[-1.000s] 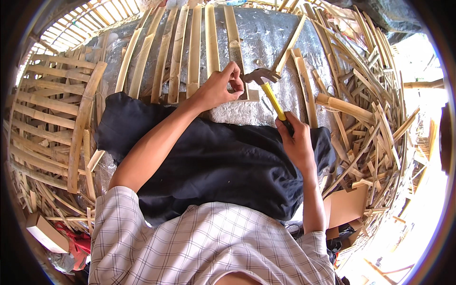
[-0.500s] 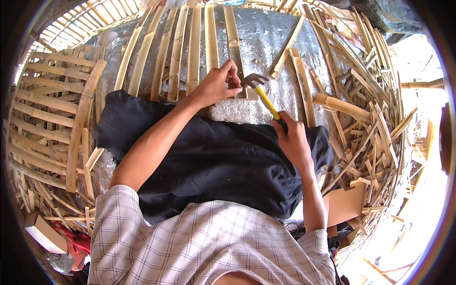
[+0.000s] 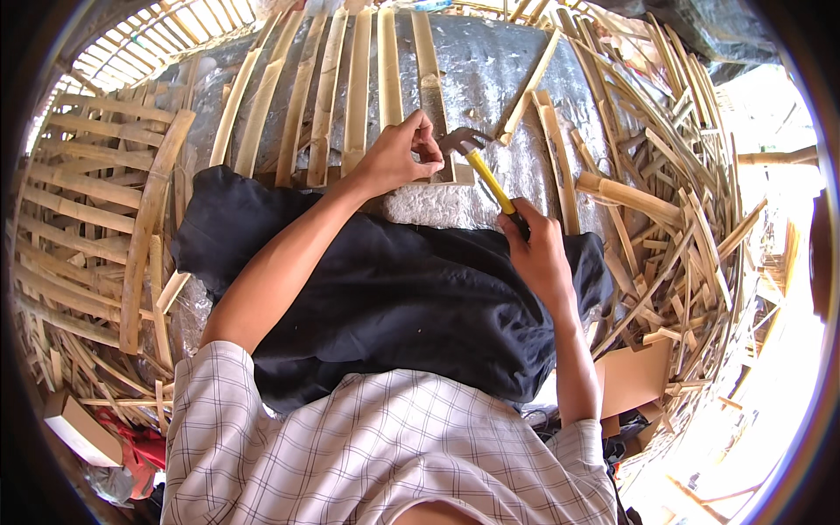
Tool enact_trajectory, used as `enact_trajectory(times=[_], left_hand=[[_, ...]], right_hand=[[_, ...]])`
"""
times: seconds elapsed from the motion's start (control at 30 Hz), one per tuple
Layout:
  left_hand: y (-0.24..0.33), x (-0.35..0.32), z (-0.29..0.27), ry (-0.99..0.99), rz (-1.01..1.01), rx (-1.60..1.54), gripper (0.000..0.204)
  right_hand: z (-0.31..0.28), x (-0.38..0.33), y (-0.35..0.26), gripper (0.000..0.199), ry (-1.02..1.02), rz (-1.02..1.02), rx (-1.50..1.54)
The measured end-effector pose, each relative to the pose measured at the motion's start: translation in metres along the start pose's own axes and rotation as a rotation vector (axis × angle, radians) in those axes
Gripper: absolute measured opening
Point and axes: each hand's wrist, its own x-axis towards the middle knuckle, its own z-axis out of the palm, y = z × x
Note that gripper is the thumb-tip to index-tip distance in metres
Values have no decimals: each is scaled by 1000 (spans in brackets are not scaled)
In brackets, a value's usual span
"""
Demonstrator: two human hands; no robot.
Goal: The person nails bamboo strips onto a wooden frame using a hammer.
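My right hand (image 3: 538,245) grips the black lower end of a claw hammer (image 3: 490,183) with a yellow handle. Its dark head hangs just right of my left hand (image 3: 398,159), close to the fingertips. The left thumb and index finger are pinched together over the near end of a bamboo slat (image 3: 429,83); whatever they hold is too small to make out. Several more bamboo slats (image 3: 356,96) lie side by side, pointing away from me, their near ends by a crosswise strip (image 3: 460,172). In front of that strip is a rough whitish block (image 3: 429,206).
Black cloth (image 3: 394,297) covers my lap. A slatted bamboo panel (image 3: 87,206) stands at the left. Loose bamboo offcuts (image 3: 687,271) are heaped on the right, near a cardboard piece (image 3: 637,378). A single slat (image 3: 530,87) lies slanted on the silvery sheet (image 3: 490,52).
The hammer head has shifted slightly up and to the left, nearer my left fingers. My left hand keeps its pinch in almost the same place.
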Motion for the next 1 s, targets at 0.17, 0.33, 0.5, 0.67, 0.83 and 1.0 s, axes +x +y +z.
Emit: enact_trajectory(times=[0.17, 0.33, 0.5, 0.67, 0.83, 1.0], left_hand=[[0, 0, 0, -7, 22, 5, 43], [-1, 0, 2, -7, -28, -46, 45], [-1, 0, 0, -22, 1, -36, 44], [4, -2, 0, -6, -20, 71, 45], [4, 0, 0, -23, -15, 15, 44], [4, -2, -1, -14, -10, 70, 44]], right_hand=[[-1, 1, -4, 19, -12, 26, 61], [-9, 4, -2, 18, -51, -19, -84], [-6, 0, -8, 21, -57, 50, -23], [-9, -3, -9, 20, -46, 4, -138], [-5, -5, -8, 21, 7, 20, -34], [-11, 0, -4, 20, -42, -140, -218]])
